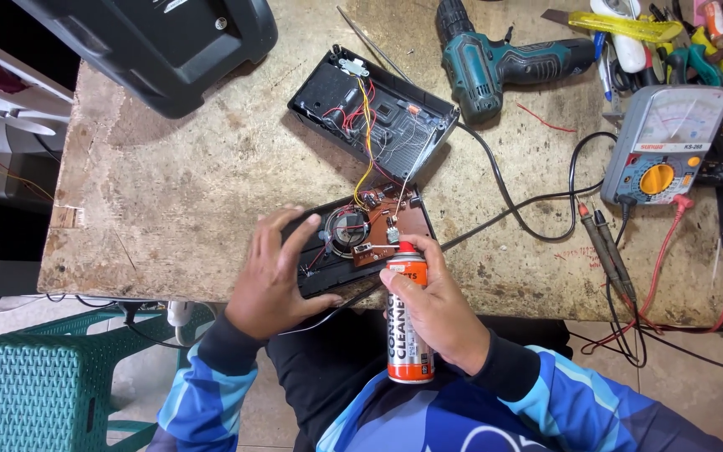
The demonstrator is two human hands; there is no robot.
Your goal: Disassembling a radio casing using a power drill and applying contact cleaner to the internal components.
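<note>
The right hand [441,314] grips an orange-and-white metal spray can [409,322] upright, long axis running six to twelve o'clock, nozzle aimed at the brown circuit board [391,226]. At nine o'clock of the can, the left hand [274,272] presses spread fingers on the opened black plastic casing [324,280] at the rough wooden table's [169,192] near edge. Toward twelve lies the casing's other half [374,113], with bare tabletop at ten o'clock.
</note>
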